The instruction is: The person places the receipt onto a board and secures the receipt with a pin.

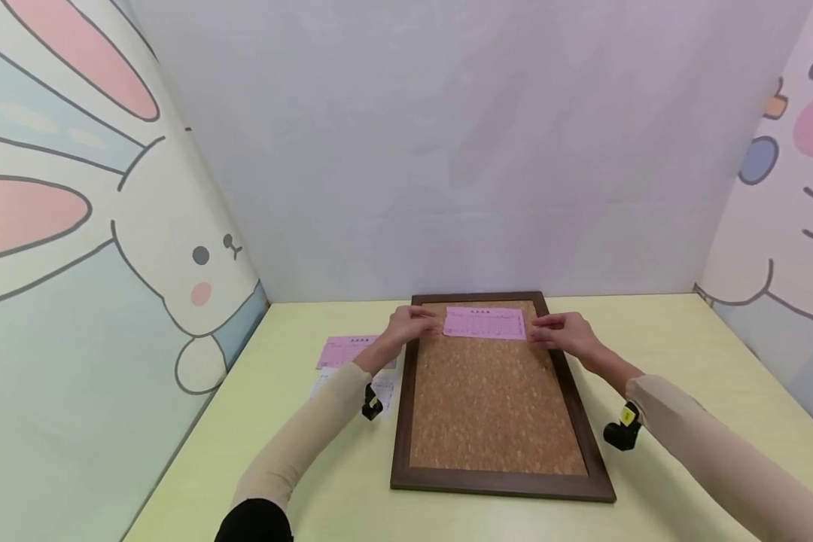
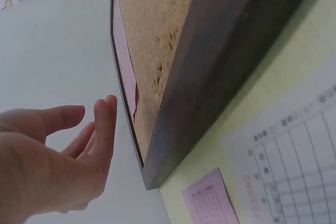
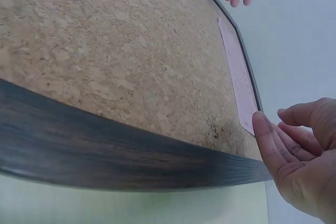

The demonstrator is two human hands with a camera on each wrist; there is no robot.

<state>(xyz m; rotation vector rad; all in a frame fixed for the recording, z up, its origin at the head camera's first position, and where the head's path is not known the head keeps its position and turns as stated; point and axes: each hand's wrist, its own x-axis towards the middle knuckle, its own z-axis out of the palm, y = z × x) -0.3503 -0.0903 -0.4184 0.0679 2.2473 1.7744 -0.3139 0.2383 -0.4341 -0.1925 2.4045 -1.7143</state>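
A pink printed slip (image 1: 484,324) lies on the far end of a cork board (image 1: 494,406) with a dark wooden frame. My left hand (image 1: 409,325) is at the slip's left end, over the board's left frame edge. In the left wrist view, the thumb stands apart from the loosely bent fingers (image 2: 106,124), and nothing is between them. On the slip's other end, my right hand (image 1: 567,333) hovers with its fingers (image 3: 268,142) close to the corner. Its thumb is apart from the fingers too. Whether any fingertip touches the slip I cannot tell.
Left of the board, another pink slip (image 1: 348,350) lies on the pale yellow table (image 1: 677,361). A white printed form (image 1: 384,384) is nearer to me, partly hidden by my left arm. A pale wall (image 1: 474,150) rises behind the table, with cartoon-printed panels on both sides.
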